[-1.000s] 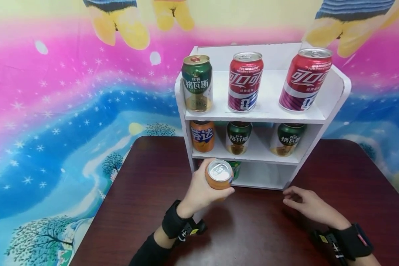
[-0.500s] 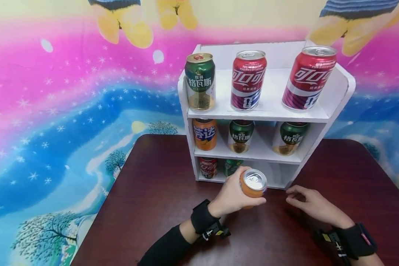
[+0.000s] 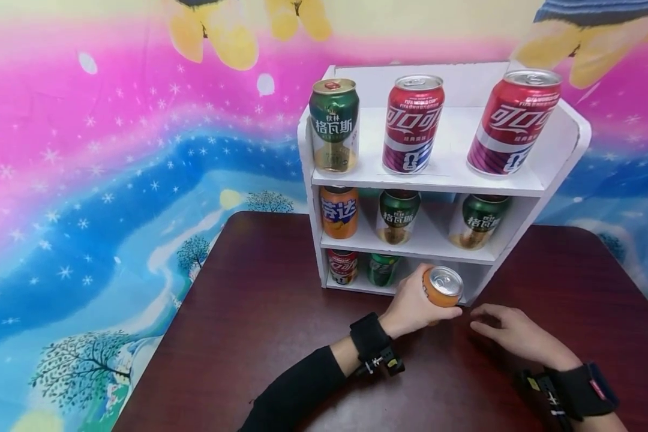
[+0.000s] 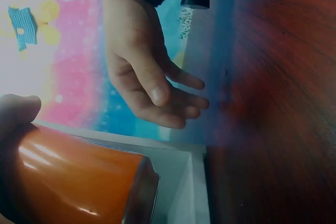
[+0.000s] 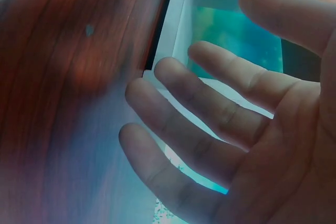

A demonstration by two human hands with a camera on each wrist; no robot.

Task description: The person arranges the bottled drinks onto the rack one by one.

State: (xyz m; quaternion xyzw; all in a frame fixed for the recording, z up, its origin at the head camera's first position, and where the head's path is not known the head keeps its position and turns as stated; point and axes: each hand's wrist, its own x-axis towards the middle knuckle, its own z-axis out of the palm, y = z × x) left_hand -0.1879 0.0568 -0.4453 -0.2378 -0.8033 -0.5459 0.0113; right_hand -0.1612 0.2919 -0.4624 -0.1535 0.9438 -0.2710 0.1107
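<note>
My left hand [image 3: 413, 303] grips an orange soda can [image 3: 441, 293], silver lid uppermost, in front of the right part of the shelf unit's bottom level. In the left wrist view the can's orange side [image 4: 79, 177] fills the lower left corner, close to the white shelf's edge. My right hand [image 3: 510, 333] is near the unit's lower right corner, a short way from the can. Its fingers are loosely bent and hold nothing, as the right wrist view of the palm [image 5: 283, 166] confirms. On the bottom level stand a red can [image 3: 342, 266] and a green can [image 3: 381, 270].
The white three-level shelf unit [image 3: 410, 252] stands on a dark wooden table [image 3: 259, 300]. Its middle level holds an orange can [image 3: 339, 213] and two green-and-gold cans [image 3: 398, 217]. On top are another green-and-gold can [image 3: 334, 126] and two red cans [image 3: 413, 125]. A patterned backdrop [image 3: 140, 150] hangs behind.
My left hand has carried the orange can rightward along the front of the shelf unit, uncovering the red and green cans on the bottom level. The right hand has stayed nearly still.
</note>
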